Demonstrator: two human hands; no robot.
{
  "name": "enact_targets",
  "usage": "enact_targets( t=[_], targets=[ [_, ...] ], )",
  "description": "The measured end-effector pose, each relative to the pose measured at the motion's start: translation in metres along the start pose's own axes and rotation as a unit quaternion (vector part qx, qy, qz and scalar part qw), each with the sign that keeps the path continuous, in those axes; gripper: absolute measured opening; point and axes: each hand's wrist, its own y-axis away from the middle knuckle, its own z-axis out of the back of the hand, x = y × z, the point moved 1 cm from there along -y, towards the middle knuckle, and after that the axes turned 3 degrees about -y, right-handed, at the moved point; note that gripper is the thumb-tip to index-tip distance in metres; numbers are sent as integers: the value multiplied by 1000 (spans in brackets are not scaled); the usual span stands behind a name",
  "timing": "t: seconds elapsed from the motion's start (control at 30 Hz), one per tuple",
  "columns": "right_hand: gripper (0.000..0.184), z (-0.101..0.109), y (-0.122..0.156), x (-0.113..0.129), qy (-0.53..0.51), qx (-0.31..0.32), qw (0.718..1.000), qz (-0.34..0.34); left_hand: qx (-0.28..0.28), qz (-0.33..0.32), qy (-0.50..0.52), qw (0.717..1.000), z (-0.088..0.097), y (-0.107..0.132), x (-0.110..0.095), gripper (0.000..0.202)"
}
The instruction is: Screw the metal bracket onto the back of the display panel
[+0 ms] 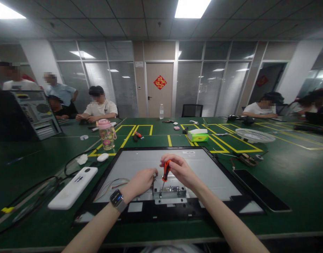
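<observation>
A flat display panel (216, 175) with a black frame lies on the green table in front of me. On its lower middle sits a metal bracket box (181, 191) with connector ports along its near side. My right hand (181, 168) is closed around the orange-and-black handle of a screwdriver (166, 172), held nearly upright. The shaft points down at the left part of the bracket box. At the box's left edge rests my left hand (144, 179), fingers bent against it; whether they pinch anything is hidden. Thin coloured wires (111, 184) lie on the panel left of that hand.
Left of the panel lie a white power bank (73, 188) and black cables (27, 211), with a pink-lidded bottle (106, 135) behind. A phone (261, 189) is at the right. Beyond the panel stands a tissue pack (197, 135). Several people sit or stand around the table.
</observation>
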Motion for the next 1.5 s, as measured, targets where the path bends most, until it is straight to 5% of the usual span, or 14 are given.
enact_targets(
  t=[0.4,0.73,1.5],
  targets=[
    [30,-4,2,3,-13,50,998,-31,4,2,11,1000,1,1,1,30],
    [19,5,-1,-5,102,-42,993,38,1,-1,-16,1000,-3,0,2,29],
    [19,6,-1,-2,106,-55,992,35,4,-5,-32,999,1,1,-2,30]
  ],
)
